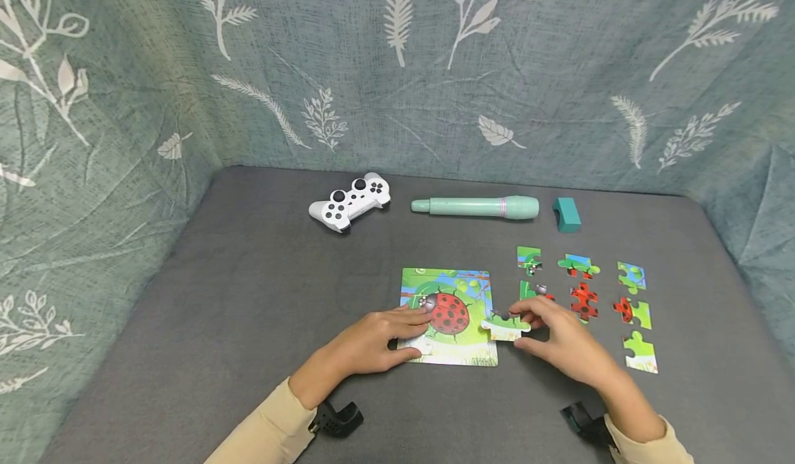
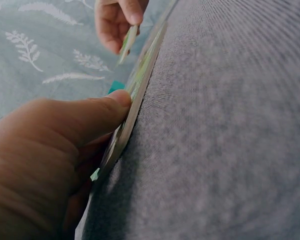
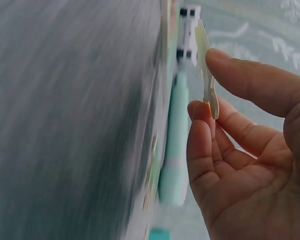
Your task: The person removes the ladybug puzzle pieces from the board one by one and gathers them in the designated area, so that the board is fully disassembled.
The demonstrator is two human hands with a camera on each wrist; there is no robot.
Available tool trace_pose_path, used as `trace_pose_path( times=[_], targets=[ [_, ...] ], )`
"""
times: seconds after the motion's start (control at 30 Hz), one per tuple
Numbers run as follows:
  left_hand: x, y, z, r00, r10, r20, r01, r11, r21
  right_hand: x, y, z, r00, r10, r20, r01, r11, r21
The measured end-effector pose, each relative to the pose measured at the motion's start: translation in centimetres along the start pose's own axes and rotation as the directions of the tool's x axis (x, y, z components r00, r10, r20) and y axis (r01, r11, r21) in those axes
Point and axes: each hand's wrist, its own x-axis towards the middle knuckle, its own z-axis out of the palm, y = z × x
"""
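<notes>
A square ladybug puzzle board (image 1: 478, 353) lies on the dark table. My left hand (image 1: 377, 342) rests on its left side, with straight fingers on the picture and the thumb (image 2: 102, 112) on the near edge. Between thumb and fingertips my right hand (image 1: 564, 336) pinches a puzzle piece (image 1: 504, 329), green and white with dark legs printed on it. In the head view that piece overlaps the board's right edge; in the right wrist view the same piece (image 3: 205, 65) is held up, apart from the table. Part of one loose piece (image 1: 528, 291) is hidden behind the right hand.
Several loose puzzle pieces (image 1: 584, 302) lie spread to the right of the board. Along the back are a white game controller (image 1: 350, 203), a mint-green toy microphone-like stick (image 1: 475, 207) and a teal block (image 1: 567, 215). A patterned curtain (image 1: 373, 105) hangs behind.
</notes>
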Motion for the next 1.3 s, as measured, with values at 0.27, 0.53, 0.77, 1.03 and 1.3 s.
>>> trace_pose_path(
  times=[0.27, 0.53, 0.77, 1.03, 1.3],
  targets=[
    [0.0, 0.0, 0.0, 1.0, 0.013, -0.007, -0.013, 1.0, 0.007, -3.0, 2.8, -2.5, 0.995, 0.076, -0.068, -0.078, 0.997, -0.016],
    [0.1, 0.1, -0.1, 1.0, 0.005, -0.003, -0.005, 1.0, 0.008, -5.8, 5.6, -4.5, 0.984, 0.137, -0.114, -0.141, 0.99, -0.026],
    [0.0, 0.2, -0.1, 1.0, 0.004, -0.003, -0.004, 1.0, 0.008, -6.6, 7.4, -5.0, 0.985, 0.099, -0.139, -0.103, 0.995, -0.017],
    [0.0, 0.1, -0.2, 1.0, 0.005, 0.0, -0.005, 1.0, 0.021, -6.5, 7.6, -4.7, 0.987, 0.027, -0.16, -0.043, 0.994, -0.099],
    [0.0, 0.1, -0.1, 1.0, 0.025, -0.008, -0.025, 0.999, 0.04, -6.5, 7.2, -4.6, 0.984, 0.01, -0.177, -0.032, 0.992, -0.121]
  ],
)
